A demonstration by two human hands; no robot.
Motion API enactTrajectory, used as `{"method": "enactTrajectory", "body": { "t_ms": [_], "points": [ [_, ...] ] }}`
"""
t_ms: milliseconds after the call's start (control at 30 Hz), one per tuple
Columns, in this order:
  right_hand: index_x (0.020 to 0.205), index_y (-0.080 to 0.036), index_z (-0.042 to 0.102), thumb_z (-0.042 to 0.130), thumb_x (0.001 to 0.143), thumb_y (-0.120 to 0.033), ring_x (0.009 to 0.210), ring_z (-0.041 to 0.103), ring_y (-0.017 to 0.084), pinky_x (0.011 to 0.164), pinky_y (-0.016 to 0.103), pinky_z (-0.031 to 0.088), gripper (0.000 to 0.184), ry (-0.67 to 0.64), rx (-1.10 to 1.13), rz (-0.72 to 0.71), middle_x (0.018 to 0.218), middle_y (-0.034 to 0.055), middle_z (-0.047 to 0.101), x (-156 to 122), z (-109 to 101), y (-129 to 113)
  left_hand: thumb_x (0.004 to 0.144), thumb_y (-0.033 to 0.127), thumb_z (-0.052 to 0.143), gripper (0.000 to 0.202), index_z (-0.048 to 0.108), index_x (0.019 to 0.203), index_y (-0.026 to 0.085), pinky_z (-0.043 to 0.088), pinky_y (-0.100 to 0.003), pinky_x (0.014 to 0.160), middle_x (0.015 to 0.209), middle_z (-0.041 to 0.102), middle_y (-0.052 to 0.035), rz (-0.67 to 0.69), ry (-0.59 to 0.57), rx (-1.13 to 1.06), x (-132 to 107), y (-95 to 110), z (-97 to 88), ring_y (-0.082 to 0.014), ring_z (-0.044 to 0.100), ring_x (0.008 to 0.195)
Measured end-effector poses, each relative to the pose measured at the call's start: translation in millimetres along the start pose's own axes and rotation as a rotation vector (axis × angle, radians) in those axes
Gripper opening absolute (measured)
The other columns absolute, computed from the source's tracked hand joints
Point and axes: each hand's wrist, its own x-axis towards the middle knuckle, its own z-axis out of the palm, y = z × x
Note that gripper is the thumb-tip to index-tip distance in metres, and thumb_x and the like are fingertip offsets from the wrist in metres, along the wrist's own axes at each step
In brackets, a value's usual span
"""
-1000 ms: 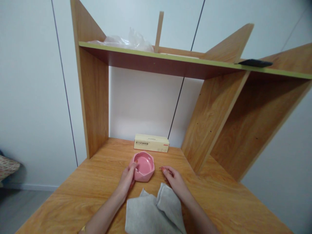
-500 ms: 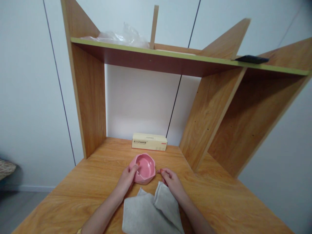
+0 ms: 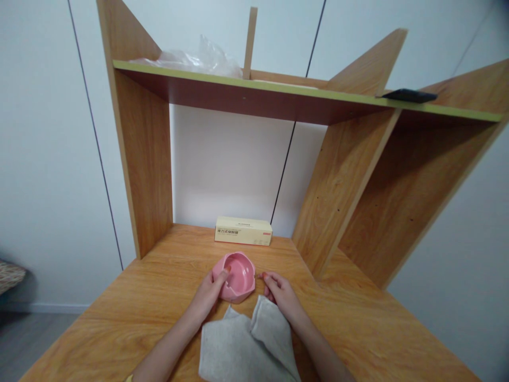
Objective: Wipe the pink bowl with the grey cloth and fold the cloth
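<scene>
A faceted pink ashtray (image 3: 242, 273) with notches in its rim stands tilted towards me on the desk. My left hand (image 3: 213, 288) grips its left side, thumb over the rim and inside, the other fingers hidden behind the wall. Just right of the ashtray is my right hand (image 3: 277, 289), its thumb and fingers closed together close to the rim. Whether anything small is between those fingertips I cannot make out. A folded grey cloth (image 3: 244, 345) lies between my forearms, one raised corner close under my right hand.
Behind the ashtray a cream cardboard box (image 3: 243, 232) lies against the wall on the wooden desk (image 3: 159, 297). Upright wooden panels (image 3: 338, 196) bound the space left and right. The shelf (image 3: 278, 88) overhead holds a clear plastic bag (image 3: 199, 59) and a flat dark object (image 3: 409, 95).
The ashtray has turned slightly in my left hand and shifted a little to the right. My right hand has moved marginally right. The cloth and box stay put.
</scene>
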Motion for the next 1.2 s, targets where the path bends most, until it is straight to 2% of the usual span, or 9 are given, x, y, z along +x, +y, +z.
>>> {"method": "enactTrajectory", "body": {
  "t_ms": [133,233,300,367,533,700,800,967,1200],
  "points": [
    [0.082,-0.015,0.059,0.047,0.071,-0.055,0.042,0.04,0.009,0.04,0.02,0.03,0.043,-0.047,-0.007,-0.01,0.049,-0.0051,0.046,0,1,-9,0.06,0.061,0.056,0.055,0.059,0.085,0.012,0.031,-0.022,0.039,0.055,0.058,0.0009,-0.057,-0.043,0.036,-1,-6,3.9,-0.0109,0.045,0.039],
    [0.078,-0.015,0.06,0.048,0.073,-0.051,0.05,0.045,0.011,0.047,0.022,0.036,0.038,-0.104,-0.034,-0.085,0.052,-0.0031,0.05,0,5,-13,0.057,0.06,0.06,0.061,0.058,0.092,0.011,0.043,-0.025,0.057,0.073,0.064,-0.0052,-0.006,-0.108,-0.052,0,-12,9.3,-0.0177,0.058,0.064],
    [0.075,-0.016,0.06,0.049,0.073,-0.047,0.057,0.049,0.013,0.053,0.023,0.039,0.033,-0.122,-0.06,-0.118,0.057,-0.0016,0.054,1,6,-13,0.056,0.059,0.062,0.064,0.058,0.097,0.01,0.042,-0.028,0.074,0.09,0.064,-0.0093,0.034,-0.155,-0.121,1,-14,11.7,-0.0219,0.058,0.085],
    [0.073,-0.016,0.059,0.049,0.073,-0.042,0.061,0.051,0.014,0.058,0.024,0.041,0.028,-0.128,-0.085,-0.122,0.06,-0.0009,0.056,1,7,-12,0.056,0.059,0.062,0.065,0.057,0.099,0.01,0.041,-0.031,0.08,0.097,0.063,-0.0112,0.02,-0.193,-0.134,1,-15,12.3,-0.024,0.056,0.092],
    [0.068,-0.016,0.057,0.042,0.07,-0.025,0.068,0.054,0.017,0.063,0.025,0.041,0.018,-0.099,-0.16,-0.142,0.061,0.0001,0.058,2,8,-13,0.059,0.058,0.062,0.065,0.056,0.101,0.009,0.039,-0.033,0.082,0.095,0.063,-0.0106,0.0,-0.231,-0.113,0,-13,9.5,-0.0251,0.055,0.094],
    [0.06,-0.016,0.055,0.04,0.068,-0.023,0.061,0.052,0.015,0.057,0.023,0.039,0.018,-0.041,-0.273,-0.134,0.056,-0.0003,0.055,4,8,-13,0.063,0.057,0.06,0.062,0.056,0.101,0.008,0.04,-0.031,0.08,0.097,0.063,-0.0114,-0.001,-0.245,-0.084,2,-16,7.2,-0.0239,0.056,0.092],
    [0.066,-0.016,0.057,0.041,0.068,-0.023,0.059,0.05,0.014,0.055,0.023,0.038,0.018,-0.018,-0.278,-0.141,0.061,0.0004,0.057,5,6,-13,0.066,0.056,0.058,0.06,0.056,0.103,0.009,0.041,-0.03,0.08,0.1,0.062,-0.0113,0.021,-0.269,-0.069,3,-17,6.1,-0.0232,0.055,0.093],
    [0.088,-0.015,0.06,0.041,0.066,-0.021,0.054,0.05,0.013,0.052,0.022,0.039,0.03,0.035,-0.254,-0.144,0.065,0.0001,0.06,2,6,-19,0.067,0.056,0.057,0.057,0.059,0.1,0.009,0.041,-0.03,0.082,0.097,0.064,-0.0104,0.056,-0.315,-0.06,3,-13,4.6,-0.0235,0.056,0.093],
    [0.086,-0.015,0.062,0.04,0.065,-0.021,0.06,0.055,0.015,0.056,0.023,0.042,0.031,0.067,-0.278,-0.14,0.074,0.0029,0.065,1,4,-24,0.065,0.055,0.059,0.055,0.06,0.099,0.011,0.04,-0.031,0.084,0.101,0.064,-0.0105,0.102,-0.309,-0.062,4,-12,3.5,-0.0243,0.055,0.095]
  ]
}}
